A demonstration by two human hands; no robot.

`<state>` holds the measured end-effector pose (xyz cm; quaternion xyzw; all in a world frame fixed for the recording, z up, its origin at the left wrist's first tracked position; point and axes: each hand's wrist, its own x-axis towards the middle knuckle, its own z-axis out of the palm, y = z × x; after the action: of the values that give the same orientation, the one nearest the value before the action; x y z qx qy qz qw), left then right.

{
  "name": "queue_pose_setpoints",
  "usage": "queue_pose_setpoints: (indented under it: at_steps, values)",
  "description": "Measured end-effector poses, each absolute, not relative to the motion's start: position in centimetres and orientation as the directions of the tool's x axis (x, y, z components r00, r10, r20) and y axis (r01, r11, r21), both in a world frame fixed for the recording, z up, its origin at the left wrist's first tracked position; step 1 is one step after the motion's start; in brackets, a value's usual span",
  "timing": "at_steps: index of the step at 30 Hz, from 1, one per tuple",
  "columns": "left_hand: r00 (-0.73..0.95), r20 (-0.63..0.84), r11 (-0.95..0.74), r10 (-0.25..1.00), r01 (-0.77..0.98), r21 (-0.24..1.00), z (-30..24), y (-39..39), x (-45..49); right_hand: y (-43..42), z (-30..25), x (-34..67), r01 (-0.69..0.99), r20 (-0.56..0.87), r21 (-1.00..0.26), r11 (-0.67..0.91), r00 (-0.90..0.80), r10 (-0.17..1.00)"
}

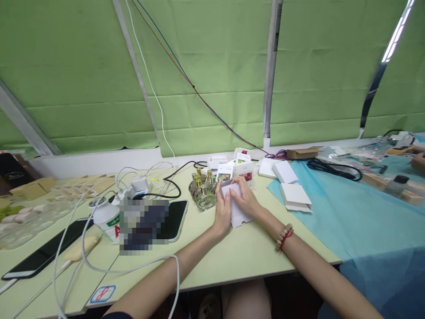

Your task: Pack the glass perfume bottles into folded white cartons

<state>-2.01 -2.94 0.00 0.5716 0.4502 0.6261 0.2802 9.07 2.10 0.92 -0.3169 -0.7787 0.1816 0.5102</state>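
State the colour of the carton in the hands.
The carton is white; it shows best in the head view.

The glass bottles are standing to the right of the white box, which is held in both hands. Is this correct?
Not the side: in the head view, the glass bottles stand to the left of the white box. The rest is right: the left hand and the right hand both hold the box.

left of the left grip (223, 213) there's a phone (175, 220) lying flat, then a white bottle (105, 219) with a white cable (178, 272) looping past, dark slab (49, 250) further out. beyond the right grip (245, 199), a black cable (318, 166) coiled on a blue sheet (322, 204).
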Motion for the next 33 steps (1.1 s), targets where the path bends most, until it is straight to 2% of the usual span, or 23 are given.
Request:
queue_pose_setpoints:
  at_steps: [13,22,29,33]
  values:
    - [-0.169,0.502,-0.471,0.848,0.192,0.861,-0.51,-2.72,-2.10,2.33,0.24,8.88,0.260,0.625,-0.705,0.660,-0.212,0.751]
    - [-0.158,0.483,-0.456,0.861,0.179,0.872,-0.48,-2.90,-1.98,2.08,0.44,8.97,0.265,0.651,-0.680,0.684,-0.212,0.729]
    - [-0.144,0.491,-0.460,0.859,0.202,0.865,-0.39,-2.90,-2.10,2.19,0.26,9.07,0.290,0.620,-0.693,0.660,-0.226,0.751]
    - [-0.144,0.446,-0.428,0.883,0.140,0.893,-0.10,-3.05,-2.30,2.08,0.31,9.15,0.310,0.586,-0.695,0.648,-0.277,0.761]
